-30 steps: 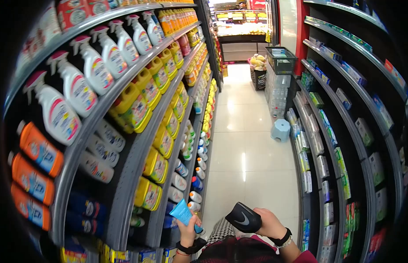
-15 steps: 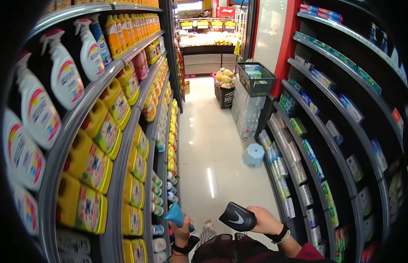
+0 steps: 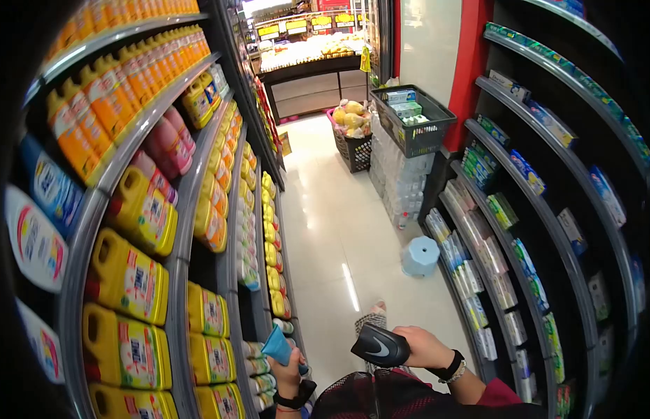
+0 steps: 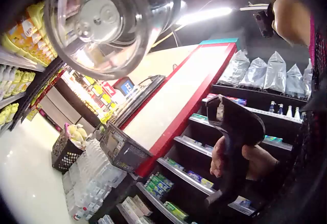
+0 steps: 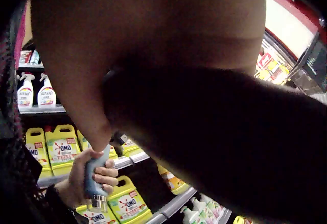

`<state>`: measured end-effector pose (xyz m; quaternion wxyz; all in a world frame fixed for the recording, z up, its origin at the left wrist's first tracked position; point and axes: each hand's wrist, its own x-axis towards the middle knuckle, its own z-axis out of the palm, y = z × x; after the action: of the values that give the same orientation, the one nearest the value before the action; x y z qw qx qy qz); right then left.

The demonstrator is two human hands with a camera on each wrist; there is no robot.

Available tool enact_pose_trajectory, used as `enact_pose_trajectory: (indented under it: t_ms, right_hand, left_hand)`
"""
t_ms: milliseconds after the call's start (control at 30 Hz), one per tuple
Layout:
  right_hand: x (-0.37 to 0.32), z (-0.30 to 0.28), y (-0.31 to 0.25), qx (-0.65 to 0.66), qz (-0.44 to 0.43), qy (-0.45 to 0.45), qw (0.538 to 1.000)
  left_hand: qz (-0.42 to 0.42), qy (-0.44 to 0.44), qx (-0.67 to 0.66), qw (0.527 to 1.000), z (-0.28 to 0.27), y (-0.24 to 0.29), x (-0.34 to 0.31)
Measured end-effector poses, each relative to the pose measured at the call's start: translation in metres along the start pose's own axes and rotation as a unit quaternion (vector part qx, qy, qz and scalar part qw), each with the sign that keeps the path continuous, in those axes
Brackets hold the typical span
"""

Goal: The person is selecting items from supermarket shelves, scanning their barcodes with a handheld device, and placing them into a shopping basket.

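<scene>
Low in the head view, my left hand [image 3: 288, 373] grips a light blue squeeze tube [image 3: 274, 344], its flat end up. The right wrist view shows that hand's fingers wrapped round the tube [image 5: 95, 180], shiny cap downward. Across the top of the left wrist view, the tube's clear cap [image 4: 97, 22] looms close. My right hand [image 3: 429, 348] holds a black object [image 3: 378, 346] with a grey swoosh, to the right of the tube; I cannot tell what it is. A large dark shape [image 5: 230, 142] fills much of the right wrist view.
Shelves of yellow detergent jugs [image 3: 129, 283] and orange bottles [image 3: 101, 91] line the left. Boxed goods fill the right-hand shelves [image 3: 541, 160]. A blue stool [image 3: 420, 256] stands on the tiled floor [image 3: 325, 230], before stacked bottles [image 3: 402, 174] and a dark basket [image 3: 413, 133].
The head view has moved forward along the aisle; stool and baskets appear nearer, and the spray bottles have slid mostly out at left. Both hands keep their holds.
</scene>
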<state>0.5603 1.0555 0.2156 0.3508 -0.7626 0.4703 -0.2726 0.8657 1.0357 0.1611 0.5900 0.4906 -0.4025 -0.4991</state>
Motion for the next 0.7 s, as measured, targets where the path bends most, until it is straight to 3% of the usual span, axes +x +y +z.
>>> enact_pose_trajectory:
  t_ms: [167,367,433,500,567,700]
  right_hand:
    - [0.102,-0.074,0.065,0.002,-0.040,0.050,0.998]
    - [0.188,-0.183,0.136,0.009,-0.029,0.150,0.988]
    - [0.195,-0.212,0.160,-0.029,0.004,0.201,0.979]
    - [0.190,-0.235,0.182,-0.056,0.084,0.199,0.975]
    - [0.189,-0.255,0.194,-0.063,0.118,0.259,0.956]
    - [0.182,-0.270,0.234,-0.049,0.248,0.326,0.911]
  left_hand:
    - [0.035,-0.004,-0.018,0.999,0.086,0.023,0.121]
    - [0.022,-0.115,0.029,0.993,0.223,0.042,0.286]
    - [0.039,-0.185,0.025,0.982,0.270,0.034,0.328]
    - [0.021,-0.196,-0.003,0.980,0.316,0.019,0.358]
    - [-0.003,-0.215,0.001,0.977,0.349,-0.003,0.395]
    - [-0.041,-0.292,0.120,0.948,0.433,-0.019,0.469]
